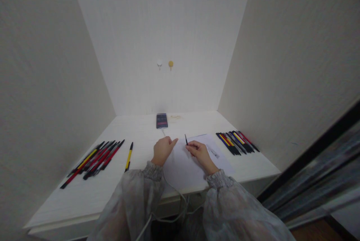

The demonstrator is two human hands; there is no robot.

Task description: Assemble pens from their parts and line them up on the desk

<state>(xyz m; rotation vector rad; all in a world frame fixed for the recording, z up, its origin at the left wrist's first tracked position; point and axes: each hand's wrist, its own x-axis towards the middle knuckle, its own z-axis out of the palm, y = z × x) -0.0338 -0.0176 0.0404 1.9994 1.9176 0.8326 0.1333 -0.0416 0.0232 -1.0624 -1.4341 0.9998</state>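
My right hand pinches a thin dark pen between thumb and fingertips; its upper end sticks up and the rest is hidden by the hand. Just to the left, my left hand is closed with its thumb pointing right toward the pen. Whatever its curled fingers hold, if anything, is hidden. Both hands are over white paper on the white table. A small clear strip with dark marks lies on the paper beside my right hand.
Red, black and yellow pens lie in a loose pile at left, with a single yellow-and-black pen nearer. A neater row of pens lies at right. A phone with a white cable is at the back. Walls enclose three sides.
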